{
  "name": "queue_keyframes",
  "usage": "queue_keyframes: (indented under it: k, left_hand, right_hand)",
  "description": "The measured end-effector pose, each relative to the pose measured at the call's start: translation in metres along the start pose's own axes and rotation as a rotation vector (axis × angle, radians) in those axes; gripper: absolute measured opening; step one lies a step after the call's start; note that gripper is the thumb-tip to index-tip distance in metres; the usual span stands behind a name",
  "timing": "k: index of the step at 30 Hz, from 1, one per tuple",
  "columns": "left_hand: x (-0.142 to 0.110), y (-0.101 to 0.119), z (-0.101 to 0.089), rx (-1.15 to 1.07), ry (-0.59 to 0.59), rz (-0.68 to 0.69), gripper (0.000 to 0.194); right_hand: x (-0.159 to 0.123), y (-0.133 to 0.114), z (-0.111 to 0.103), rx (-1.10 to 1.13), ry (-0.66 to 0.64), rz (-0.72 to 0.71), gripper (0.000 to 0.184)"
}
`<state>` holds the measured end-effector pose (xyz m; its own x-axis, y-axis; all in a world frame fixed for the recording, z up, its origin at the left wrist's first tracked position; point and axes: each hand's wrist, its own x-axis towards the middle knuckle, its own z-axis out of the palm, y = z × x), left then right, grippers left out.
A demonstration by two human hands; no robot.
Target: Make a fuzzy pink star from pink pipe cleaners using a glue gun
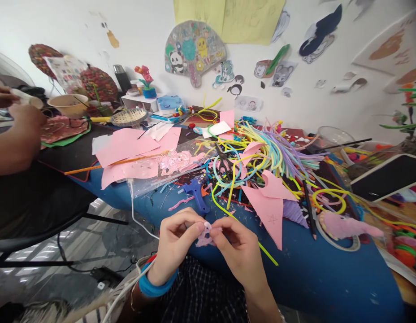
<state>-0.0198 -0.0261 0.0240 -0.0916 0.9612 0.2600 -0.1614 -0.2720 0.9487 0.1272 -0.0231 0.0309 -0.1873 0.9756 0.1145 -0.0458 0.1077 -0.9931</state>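
Both of my hands meet in front of my lap, just below the near edge of the blue table [315, 269]. My left hand [176, 244], with a blue band on its wrist, pinches one side of a small pink fuzzy piece [205, 235]. My right hand [236, 251] pinches the other side of it with thumb and fingers closed. A blue glue gun [197, 190] lies on the table right above my hands, its white cord hanging down. Black scissors [224, 162] lie among the pipe cleaners farther back.
Pink paper sheets [127, 148], a pink cut triangle [268, 204], a heap of coloured pipe cleaners [271, 152], a black pencil [307, 202] and a tape roll [339, 237] cover the table. Another person's arm [16, 134] is at far left. A dark tablet [387, 177] sits right.
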Motion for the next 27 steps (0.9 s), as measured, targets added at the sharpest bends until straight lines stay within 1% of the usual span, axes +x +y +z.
queue_keyframes:
  k: [3,5,8,10,11,13,15,17,19,22,23,24,25,27]
  left_hand:
    - [-0.001,0.001,0.002,0.068,0.056,0.070,0.014]
    - [0.000,0.002,0.003,0.034,0.110,0.097,0.021]
    - [0.004,0.007,0.001,-0.074,0.187,0.144,0.032]
    - [0.007,0.011,-0.004,-0.077,0.236,0.215,0.034]
    - [0.007,0.014,-0.007,-0.044,0.252,0.259,0.034]
    - [0.007,0.018,-0.013,0.081,0.235,0.318,0.023]
    - [0.003,0.022,-0.016,0.219,0.168,0.330,0.009]
    - [-0.001,0.023,-0.017,0.298,0.083,0.327,0.008]
    - [-0.006,0.023,-0.016,0.299,0.032,0.331,0.010]
    - [-0.011,0.022,-0.014,0.246,0.059,0.330,0.035]
    - [-0.012,0.022,-0.014,0.250,0.071,0.335,0.038]
    - [-0.012,0.022,-0.015,0.271,0.077,0.349,0.038]
    - [-0.012,0.022,-0.016,0.305,0.078,0.370,0.033]
    - [-0.012,0.023,-0.020,0.372,0.069,0.423,0.015]
  right_hand:
    - [0.000,-0.002,0.001,-0.033,0.064,0.002,0.009]
    - [0.000,-0.003,0.002,-0.050,0.099,-0.002,0.011]
    - [-0.001,-0.004,0.002,-0.080,0.131,-0.028,0.014]
    - [-0.002,-0.005,0.001,-0.116,0.149,-0.059,0.014]
    - [-0.003,-0.006,0.001,-0.139,0.157,-0.079,0.014]
    - [-0.006,-0.008,0.000,-0.189,0.174,-0.120,0.012]
    - [-0.008,-0.009,0.001,-0.227,0.190,-0.164,0.011]
    - [-0.011,-0.009,0.002,-0.254,0.204,-0.215,0.011]
    - [-0.013,-0.011,0.004,-0.282,0.206,-0.272,0.010]
    - [-0.016,-0.014,0.005,-0.357,0.202,-0.364,0.011]
    - [-0.017,-0.015,0.005,-0.391,0.197,-0.407,0.013]
    - [-0.018,-0.017,0.005,-0.427,0.185,-0.459,0.015]
    - [-0.020,-0.018,0.005,-0.463,0.168,-0.521,0.017]
    - [-0.022,-0.020,0.003,-0.530,0.133,-0.637,0.022]
